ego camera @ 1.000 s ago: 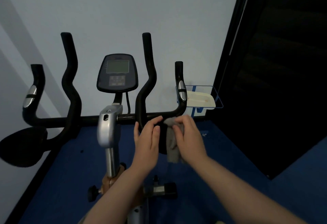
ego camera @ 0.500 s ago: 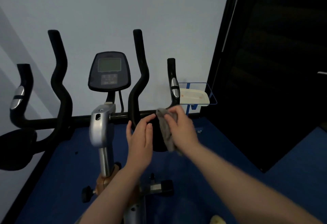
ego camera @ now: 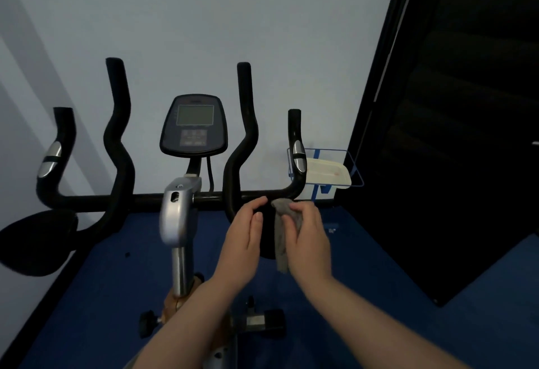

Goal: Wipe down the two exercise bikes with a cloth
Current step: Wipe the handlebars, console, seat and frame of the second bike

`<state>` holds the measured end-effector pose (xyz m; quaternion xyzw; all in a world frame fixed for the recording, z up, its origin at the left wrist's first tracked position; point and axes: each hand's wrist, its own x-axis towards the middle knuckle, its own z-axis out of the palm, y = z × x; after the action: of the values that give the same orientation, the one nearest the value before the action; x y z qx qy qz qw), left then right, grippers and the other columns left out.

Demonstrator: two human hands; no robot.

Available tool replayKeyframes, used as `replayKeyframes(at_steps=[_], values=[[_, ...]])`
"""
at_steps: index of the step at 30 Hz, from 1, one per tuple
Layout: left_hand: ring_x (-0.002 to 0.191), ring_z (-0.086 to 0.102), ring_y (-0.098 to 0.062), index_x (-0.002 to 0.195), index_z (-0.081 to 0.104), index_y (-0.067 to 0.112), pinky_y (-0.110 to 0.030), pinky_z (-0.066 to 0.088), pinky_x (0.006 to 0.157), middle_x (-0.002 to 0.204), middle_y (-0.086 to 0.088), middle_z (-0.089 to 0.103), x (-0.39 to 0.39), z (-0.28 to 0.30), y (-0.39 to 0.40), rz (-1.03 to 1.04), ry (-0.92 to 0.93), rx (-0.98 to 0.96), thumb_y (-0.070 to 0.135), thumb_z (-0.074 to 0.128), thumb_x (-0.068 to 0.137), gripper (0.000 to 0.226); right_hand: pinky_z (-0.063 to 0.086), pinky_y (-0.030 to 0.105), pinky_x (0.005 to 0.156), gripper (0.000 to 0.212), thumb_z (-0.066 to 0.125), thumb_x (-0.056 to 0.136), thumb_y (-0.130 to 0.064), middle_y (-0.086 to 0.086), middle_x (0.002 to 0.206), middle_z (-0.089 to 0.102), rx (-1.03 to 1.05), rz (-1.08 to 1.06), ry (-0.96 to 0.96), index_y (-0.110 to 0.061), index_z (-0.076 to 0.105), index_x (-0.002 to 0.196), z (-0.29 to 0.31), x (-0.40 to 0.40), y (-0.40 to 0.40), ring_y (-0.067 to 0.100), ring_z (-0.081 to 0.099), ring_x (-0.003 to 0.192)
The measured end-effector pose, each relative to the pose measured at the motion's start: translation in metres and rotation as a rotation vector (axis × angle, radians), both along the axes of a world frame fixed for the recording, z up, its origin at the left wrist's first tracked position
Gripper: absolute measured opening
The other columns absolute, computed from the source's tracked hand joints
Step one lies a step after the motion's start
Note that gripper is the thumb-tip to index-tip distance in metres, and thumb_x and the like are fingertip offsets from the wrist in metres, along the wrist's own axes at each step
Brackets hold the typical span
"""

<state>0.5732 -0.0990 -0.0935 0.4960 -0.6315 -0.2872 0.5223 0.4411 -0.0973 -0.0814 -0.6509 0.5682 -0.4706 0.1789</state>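
The exercise bike point(ego camera: 186, 222) stands facing a pale wall, upright on a blue floor; its black handlebar point(ego camera: 140, 201) runs crosswise, with two tall curved uprights near the middle and two shorter outer grips, each bearing a silver sensor plate; a dark oval console point(ego camera: 194, 129) with a grey screen sits on a stem between the tall uprights; a silver post point(ego camera: 178, 220) rises below the bar's middle; a black padded rest point(ego camera: 35, 243) hangs at the left end. The grey cloth point(ego camera: 284, 231) is crumpled, its top against the right part of the bar, the rest hanging down over a black pad; it is held in the right hand point(ego camera: 309, 240).
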Motion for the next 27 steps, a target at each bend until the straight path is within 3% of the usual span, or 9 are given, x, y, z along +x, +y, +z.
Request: replayKeyframes(at_steps=[4,7,10,13,15,18,21,24,27], values=[[0.116,0.054,0.002,0.131,0.051,0.030,-0.010,0.042,0.092,0.123,0.017,0.058,0.000,-0.003,-0.002,0.000,0.005,-0.009,0.032,0.033,0.104,0.032,0.051,0.039,0.074,0.010,0.052,0.097,-0.040,-0.009,0.093,0.064,0.261,0.123,0.066,-0.030,0.049,0.096,0.031,-0.016,-0.038,0.012,0.061,0.085],[0.116,0.054,0.003,0.129,0.050,0.034,-0.008,0.040,0.093,0.124,0.019,0.058,-0.001,-0.005,-0.003,0.015,0.009,-0.008,0.027,0.034,0.105,0.029,0.052,0.037,0.073,0.004,0.052,0.098,-0.033,-0.012,0.099,0.062,0.059,0.030,-0.072,-0.029,0.053,0.100,0.009,-0.005,-0.009,0.004,0.059,0.088],[0.118,0.054,0.002,0.130,0.050,0.034,-0.007,0.039,0.092,0.124,0.018,0.058,0.000,-0.006,-0.004,0.000,0.014,-0.001,0.030,0.035,0.104,0.030,0.051,0.037,0.066,0.002,0.051,0.099,-0.026,-0.012,0.103,0.056,-0.107,0.000,0.055,-0.026,0.053,0.098,0.000,-0.003,0.006,0.005,0.056,0.084],[0.117,0.053,0.003,0.131,0.051,0.027,-0.008,0.039,0.093,0.125,0.016,0.058,-0.001,-0.004,-0.004,0.003,0.002,-0.002,0.032,0.033,0.102,0.035,0.048,0.036,0.062,0.014,0.050,0.098,-0.035,-0.010,0.080,0.059,0.093,0.127,0.248,-0.029,0.046,0.087,0.030,-0.019,-0.027,0.012,0.057,0.073],[0.117,0.053,0.002,0.132,0.052,0.025,-0.008,0.039,0.094,0.125,0.013,0.058,-0.002,-0.005,-0.003,0.022,0.012,-0.020,0.031,0.033,0.102,0.035,0.047,0.034,0.063,0.014,0.051,0.098,-0.038,-0.011,0.075,0.061,0.148,0.105,0.120,-0.031,0.047,0.087,0.032,-0.020,-0.028,0.008,0.059,0.072],[0.117,0.053,0.002,0.131,0.051,0.028,-0.009,0.041,0.094,0.125,0.014,0.059,-0.004,-0.005,-0.001,0.022,0.032,-0.009,0.025,0.034,0.105,0.031,0.049,0.021,0.070,0.006,0.051,0.100,-0.029,-0.017,0.100,0.063,-0.001,-0.045,-0.129,-0.034,0.054,0.097,0.000,0.003,0.007,0.001,0.060,0.090],[0.117,0.053,0.003,0.129,0.051,0.030,-0.007,0.039,0.093,0.125,0.013,0.058,-0.002,-0.004,-0.001,0.012,0.033,-0.001,0.021,0.035,0.105,0.030,0.049,0.019,0.075,0.013,0.055,0.098,-0.017,-0.011,0.123,0.057,-0.151,-0.095,-0.036,-0.019,0.065,0.106,-0.012,0.010,0.010,0.002,0.057,0.100],[0.116,0.054,0.001,0.130,0.051,0.028,-0.011,0.042,0.093,0.125,0.011,0.059,-0.001,-0.003,-0.001,0.012,0.018,0.005,0.021,0.036,0.105,0.030,0.050,0.031,0.068,0.008,0.056,0.097,-0.024,-0.015,0.103,0.061,-0.092,0.000,0.035,-0.029,0.063,0.097,0.007,-0.004,-0.012,0.004,0.058,0.088],[0.117,0.055,-0.003,0.134,0.051,0.025,-0.027,0.047,0.099,0.126,0.008,0.060,0.000,-0.002,0.001,0.013,0.023,0.017,0.023,0.036,0.105,0.033,0.045,0.024,0.063,0.007,0.059,0.094,-0.034,-0.020,0.082,0.063,0.065,0.032,-0.019,-0.036,0.057,0.087,0.016,-0.013,-0.026,-0.002,0.058,0.079]])
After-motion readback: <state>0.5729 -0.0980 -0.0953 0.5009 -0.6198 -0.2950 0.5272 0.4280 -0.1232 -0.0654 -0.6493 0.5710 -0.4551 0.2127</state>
